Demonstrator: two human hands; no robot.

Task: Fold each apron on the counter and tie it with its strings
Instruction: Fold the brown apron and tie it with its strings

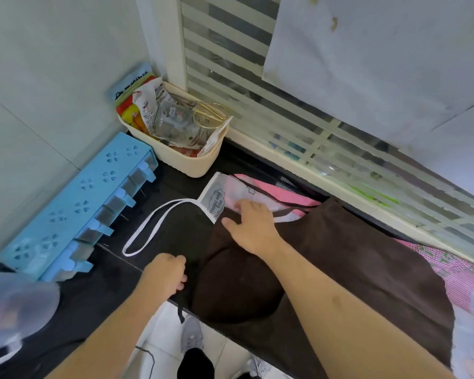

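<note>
A dark brown apron (340, 255) lies spread over the black counter (99, 302), its lower part bunched at the counter's front edge. Under its far end lies a pink and white apron (230, 192) with a "Happy and free" label, and its white neck loop (153, 231) trails left on the counter. My right hand (253, 228) rests flat with fingers spread where the brown apron's top edge meets the pink one. My left hand (164, 274) is curled at the brown apron's left edge and appears to grip a dark string (180, 310) that hangs over the counter's edge.
A cream basket (181, 157) of packets and a glass jar stands in the back corner. A blue rack (74, 203) lies along the left wall. A pink checked cloth (460, 272) shows at the right. A translucent plastic item (11, 310) sits at the near left. A striped window runs behind.
</note>
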